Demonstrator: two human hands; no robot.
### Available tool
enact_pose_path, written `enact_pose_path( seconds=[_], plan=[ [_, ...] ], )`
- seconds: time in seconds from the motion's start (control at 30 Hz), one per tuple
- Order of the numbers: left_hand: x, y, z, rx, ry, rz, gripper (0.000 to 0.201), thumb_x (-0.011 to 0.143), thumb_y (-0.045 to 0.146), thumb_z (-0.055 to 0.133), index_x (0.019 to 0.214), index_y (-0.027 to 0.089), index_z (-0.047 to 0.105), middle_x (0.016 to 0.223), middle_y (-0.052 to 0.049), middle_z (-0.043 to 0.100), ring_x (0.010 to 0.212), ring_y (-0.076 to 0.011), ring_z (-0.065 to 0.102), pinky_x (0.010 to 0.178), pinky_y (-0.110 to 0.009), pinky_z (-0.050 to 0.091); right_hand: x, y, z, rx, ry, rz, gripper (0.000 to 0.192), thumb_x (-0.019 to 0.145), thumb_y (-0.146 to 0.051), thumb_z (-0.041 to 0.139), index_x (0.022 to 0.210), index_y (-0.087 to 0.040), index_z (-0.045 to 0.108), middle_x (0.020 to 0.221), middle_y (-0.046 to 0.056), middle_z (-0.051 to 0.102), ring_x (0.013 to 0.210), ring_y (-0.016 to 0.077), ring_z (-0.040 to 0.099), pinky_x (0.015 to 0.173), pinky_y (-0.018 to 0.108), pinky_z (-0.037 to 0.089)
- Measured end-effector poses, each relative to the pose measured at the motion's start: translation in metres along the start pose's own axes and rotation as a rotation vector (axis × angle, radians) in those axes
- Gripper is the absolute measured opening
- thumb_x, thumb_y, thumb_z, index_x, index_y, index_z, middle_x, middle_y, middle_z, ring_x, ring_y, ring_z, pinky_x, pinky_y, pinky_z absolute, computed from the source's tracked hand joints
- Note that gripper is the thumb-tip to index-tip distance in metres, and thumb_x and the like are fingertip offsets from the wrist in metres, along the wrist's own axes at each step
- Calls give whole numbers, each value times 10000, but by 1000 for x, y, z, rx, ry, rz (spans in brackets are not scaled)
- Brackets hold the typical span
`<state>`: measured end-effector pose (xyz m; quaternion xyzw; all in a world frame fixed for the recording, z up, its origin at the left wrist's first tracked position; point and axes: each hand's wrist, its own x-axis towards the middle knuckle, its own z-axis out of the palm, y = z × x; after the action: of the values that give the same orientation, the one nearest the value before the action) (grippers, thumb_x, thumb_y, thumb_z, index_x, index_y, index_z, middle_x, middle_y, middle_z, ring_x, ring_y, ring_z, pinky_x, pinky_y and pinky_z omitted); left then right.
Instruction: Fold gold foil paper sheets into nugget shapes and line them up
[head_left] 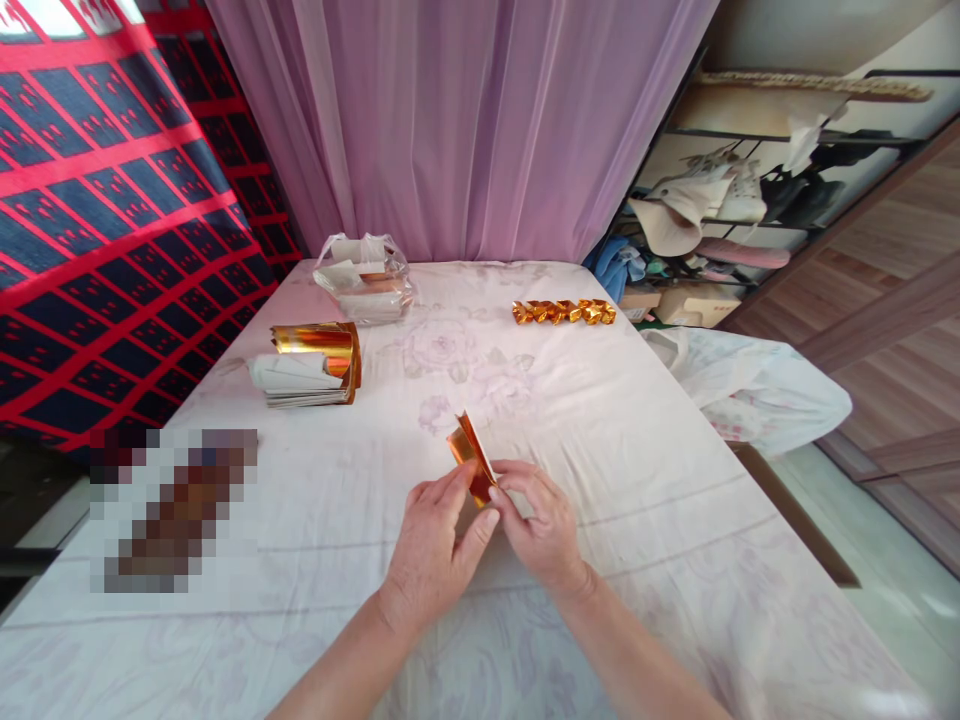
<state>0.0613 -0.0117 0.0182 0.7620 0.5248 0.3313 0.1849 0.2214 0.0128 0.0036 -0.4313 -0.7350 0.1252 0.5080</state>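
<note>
Here, both hands meet low in the middle of the view, and between them is a small sheet of gold foil paper (pixel 471 458), already folded. The left hand (pixel 435 545) pinches its lower end with thumb and fingers closed on it, and the right hand (pixel 541 525) grips the same end from the other side. The folded paper stands up and away from the hands, its long axis tilted toward the far left, so its free end points to the far side of the surface. Both hands are equally near to it, because both touch it.

The surface looks like a bed covered with a pale floral sheet (pixel 675 470). To the far left lies a stack of gold foil sheets (pixel 311 365), its top sheets curling up, well apart from the hands. Behind it is a clear plastic bag (pixel 365 278) with more paper inside. At the far right of the sheet lies a row of folded gold pieces (pixel 564 312). A pink curtain (pixel 465 120) hangs behind, a red and dark patterned cloth (pixel 112 220) at the left, and cluttered shelves (pixel 735 200) at the right.
</note>
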Motion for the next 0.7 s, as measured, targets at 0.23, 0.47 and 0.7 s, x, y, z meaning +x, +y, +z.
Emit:
enact_pose_path(
  seconds=[0.23, 0.47, 0.7],
  plan=[
    [-5, 1, -2, -242, 36, -107, 318, 946, 441, 473, 943, 197, 677, 932, -75, 727, 874, -221, 676, 795, -365, 545, 0, 1, -1, -6, -112, -185, 190, 879, -156, 558, 1016, -242, 657, 1153, 79, 718, 1160, 241, 630, 933, 448, 546],
    [-3, -7, 3, -315, 71, -248, 330, 958, 410, 430, 904, 189, 669, 745, -32, 684, 693, -175, 640, 677, -291, 528, 4, -6, -2, 20, -140, -213, 253, 875, -120, 538, 1045, -254, 669, 1136, 62, 727, 1154, 232, 634, 931, 440, 550],
    [2, -18, -2, -385, 121, -265, 303, 934, 352, 447, 1078, 181, 652, 929, -46, 709, 895, -184, 660, 829, -320, 534, 6, -2, -11, -18, 59, -97, 321, 882, -169, 555, 1192, -251, 574, 1186, 112, 659, 1132, 254, 614, 953, 465, 518]
  ],
)
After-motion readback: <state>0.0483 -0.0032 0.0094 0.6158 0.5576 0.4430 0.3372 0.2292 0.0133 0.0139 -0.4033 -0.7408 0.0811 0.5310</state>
